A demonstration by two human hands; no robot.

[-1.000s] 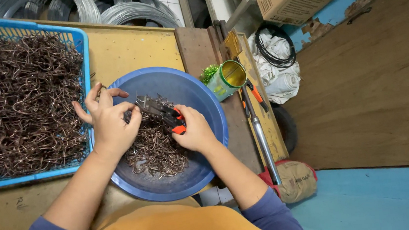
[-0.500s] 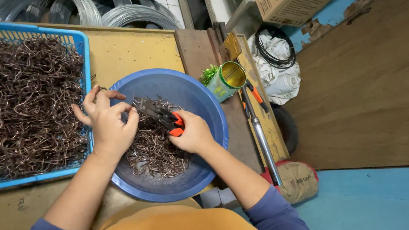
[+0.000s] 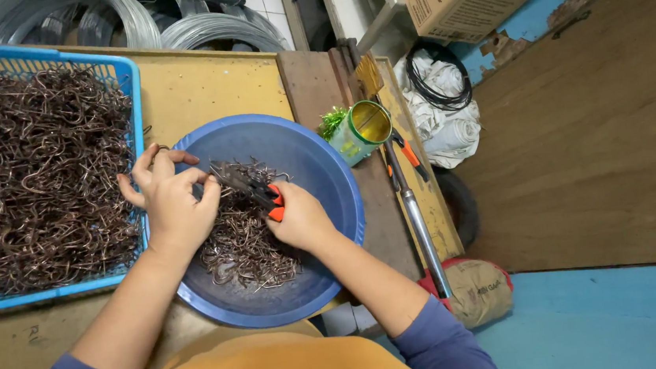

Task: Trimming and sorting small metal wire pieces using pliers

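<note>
Right hand (image 3: 299,220) grip closed on red-handled pliers (image 3: 253,189); left hand (image 3: 174,202) pinches wire hook at 9 o'clock over blue bowl (image 3: 327,169). Best keep hook steady at pliers tip.

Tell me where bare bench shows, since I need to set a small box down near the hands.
Bare yellow bench top lies between the blue basket, the blue bowl and the wire coils. Another patch sits below the basket, beside the left arm. Basket and bowl are crowded with bent wire pieces; both hands fill the bowl.
</note>
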